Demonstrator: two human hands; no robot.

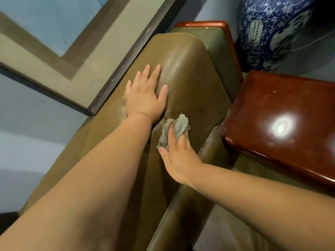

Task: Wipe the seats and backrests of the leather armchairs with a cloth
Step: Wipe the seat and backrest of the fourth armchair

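Backrest step in progress. The person is working the front face of the olive leather backrest (183, 73) of one armchair; the seat is not clearly showing, so its state cannot be judged from here.

Right hand (178, 154) is pressing a bunched grey cloth (174, 129) against the backrest, low on the cushion and near its right edge. Index finger is lying straight over the cloth; the other fingers are curling round the wad and pinching it, thumb lying along the leather below.

Left hand (145, 93) is resting flat on the backrest, just up from the cloth, fingers straight and slightly spread, holding nothing. It seems to be bracing the cushion.

A polished red wooden armrest (282, 113) is sitting just right of the backrest; a blue-and-white porcelain vase (272, 28) is standing beyond the backrest's upper right corner.

Judgement: much of the backrest above the cloth is likely awaiting its pass. Next stroke calls for sweeping the cloth upward toward the rounded top, which means shifting the left hand clear of that path.
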